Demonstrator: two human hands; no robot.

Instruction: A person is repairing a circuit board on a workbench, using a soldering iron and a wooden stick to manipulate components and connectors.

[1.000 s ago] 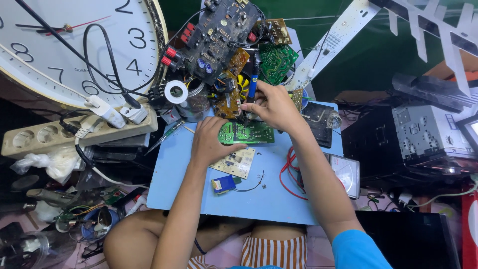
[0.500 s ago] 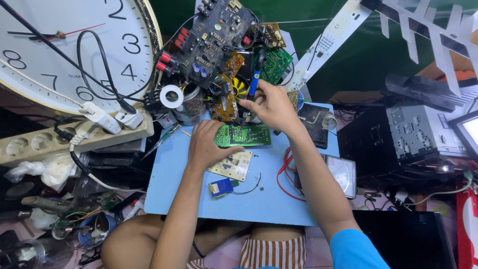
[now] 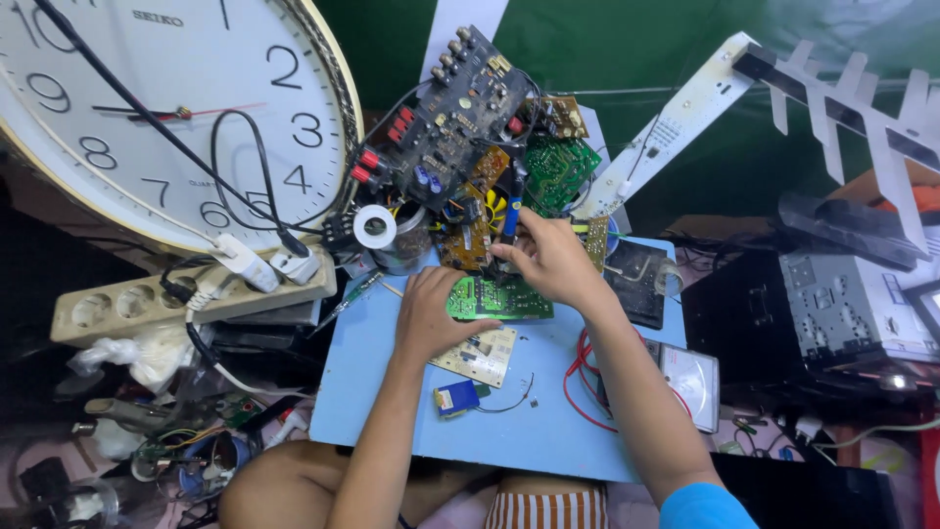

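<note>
A green circuit board [image 3: 499, 299] is pinned flat on the blue counter [image 3: 392, 392] by the left hand [image 3: 431, 315], fingers closed over its left edge. At its upper edge a blue-handled soldering iron [image 3: 513, 211] is gripped by the right hand [image 3: 550, 260], tip down. Work on the board appears mid-way; a beige board [image 3: 480, 355] just below lies untouched.

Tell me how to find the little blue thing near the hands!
Start at the blue board. Below the left hand lies a beige circuit board, and just under it sits the blue part. It's the only small blue block, with a thin black wire curling off it.
</note>
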